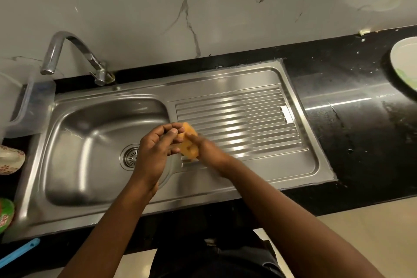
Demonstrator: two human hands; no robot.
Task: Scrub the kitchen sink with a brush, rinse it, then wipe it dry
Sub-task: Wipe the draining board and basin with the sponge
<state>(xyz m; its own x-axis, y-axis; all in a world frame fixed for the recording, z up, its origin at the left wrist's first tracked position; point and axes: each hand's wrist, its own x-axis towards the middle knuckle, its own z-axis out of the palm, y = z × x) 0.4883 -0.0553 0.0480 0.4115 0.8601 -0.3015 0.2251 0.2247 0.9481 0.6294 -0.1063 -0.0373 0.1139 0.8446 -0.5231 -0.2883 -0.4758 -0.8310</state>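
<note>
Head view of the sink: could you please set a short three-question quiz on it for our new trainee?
1. True or false: the left hand and right hand both hold the orange sponge.
2. Short answer: is water visibly running from the faucet?
3. Where is the sponge held? A) under the faucet spout B) over where basin meets drainboard C) over the black counter
Key: 1 true; 2 no; 3 B.
</note>
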